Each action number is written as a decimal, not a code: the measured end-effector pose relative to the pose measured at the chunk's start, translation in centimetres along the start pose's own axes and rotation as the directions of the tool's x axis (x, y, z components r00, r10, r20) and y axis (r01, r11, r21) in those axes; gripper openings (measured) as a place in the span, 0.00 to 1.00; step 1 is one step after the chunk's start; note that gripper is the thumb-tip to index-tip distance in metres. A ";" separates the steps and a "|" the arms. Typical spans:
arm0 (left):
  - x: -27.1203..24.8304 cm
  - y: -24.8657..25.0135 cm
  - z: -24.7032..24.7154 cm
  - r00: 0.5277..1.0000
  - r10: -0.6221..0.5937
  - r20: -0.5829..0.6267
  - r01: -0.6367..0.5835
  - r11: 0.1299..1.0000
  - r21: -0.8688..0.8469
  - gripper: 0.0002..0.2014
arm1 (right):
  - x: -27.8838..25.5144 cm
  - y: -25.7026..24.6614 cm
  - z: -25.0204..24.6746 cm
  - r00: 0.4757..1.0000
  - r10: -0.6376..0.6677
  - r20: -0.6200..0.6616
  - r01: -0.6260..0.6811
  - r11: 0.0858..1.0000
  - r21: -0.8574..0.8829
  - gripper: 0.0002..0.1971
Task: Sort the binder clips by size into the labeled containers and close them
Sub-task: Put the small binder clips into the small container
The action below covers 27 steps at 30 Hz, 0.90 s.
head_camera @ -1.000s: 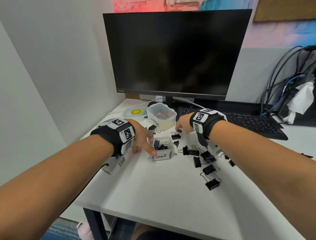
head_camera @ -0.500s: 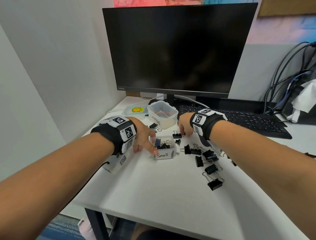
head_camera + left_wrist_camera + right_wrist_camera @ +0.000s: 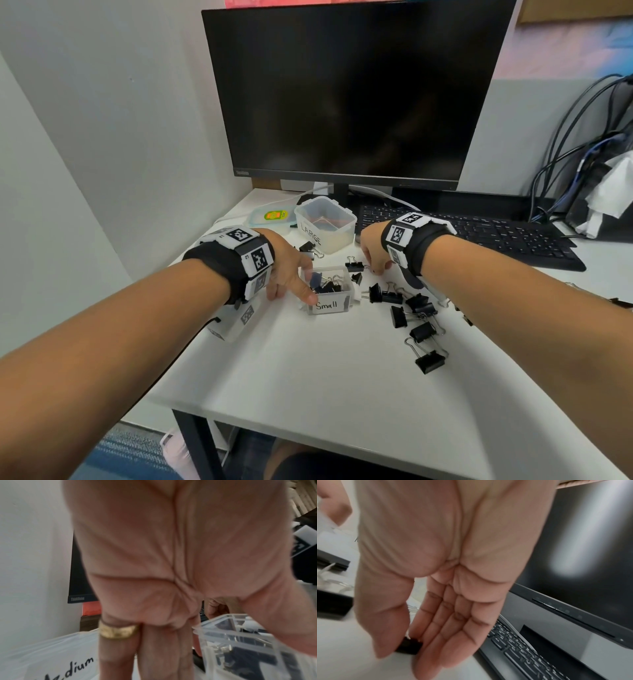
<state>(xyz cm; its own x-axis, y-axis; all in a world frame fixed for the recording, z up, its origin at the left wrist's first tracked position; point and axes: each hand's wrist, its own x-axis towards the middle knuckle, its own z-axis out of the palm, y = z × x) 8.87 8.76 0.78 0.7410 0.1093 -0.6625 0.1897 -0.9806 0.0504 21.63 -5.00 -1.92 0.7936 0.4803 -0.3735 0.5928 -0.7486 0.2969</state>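
The clear box labelled Small [image 3: 329, 305] holds several black binder clips. My left hand [image 3: 291, 277] holds it, thumb on the front left corner and fingers down its left side; the same box wall [image 3: 240, 639] shows in the left wrist view. Just behind and right of that box is my right hand [image 3: 375, 258]. In the right wrist view its thumb and index finger pinch a small black binder clip [image 3: 409, 646] on the table. The box labelled Large [image 3: 325, 226] stands open behind. The Medium box [image 3: 60, 662] sits left of my left fingers.
Several loose black clips [image 3: 423, 330] lie to the right of the Small box, one [image 3: 430, 361] nearest me. A lid [image 3: 272, 216] with a yellow sticker lies behind left. A keyboard [image 3: 479, 233] and monitor [image 3: 349, 92] stand behind; cables [image 3: 565, 144] hang at right.
My right hand has come a little nearer and lower, down to the clip behind the Small box. My left hand has stayed on the Small box.
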 end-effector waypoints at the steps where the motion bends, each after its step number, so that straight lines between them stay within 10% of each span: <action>1: 0.0 0.0 0.0 1.000 -0.002 0.001 0.002 1.000 -0.001 0.28 | 0.0 0.1 0.1 1.000 0.003 -0.004 -0.003 1.000 0.017 0.06; 27: -1.1 0.5 1.1 0.993 0.030 -0.118 -0.027 0.999 0.030 0.35 | -6.7 -0.1 -1.8 0.975 -0.076 -0.210 0.165 0.881 0.444 0.11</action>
<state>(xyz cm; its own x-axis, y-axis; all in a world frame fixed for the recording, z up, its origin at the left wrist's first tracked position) 7.49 7.96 0.73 0.8173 0.0984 -0.5677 0.1507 -0.9875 0.0458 16.47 -7.36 2.17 0.7572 0.6212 -0.2020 0.5919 -0.7833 -0.1901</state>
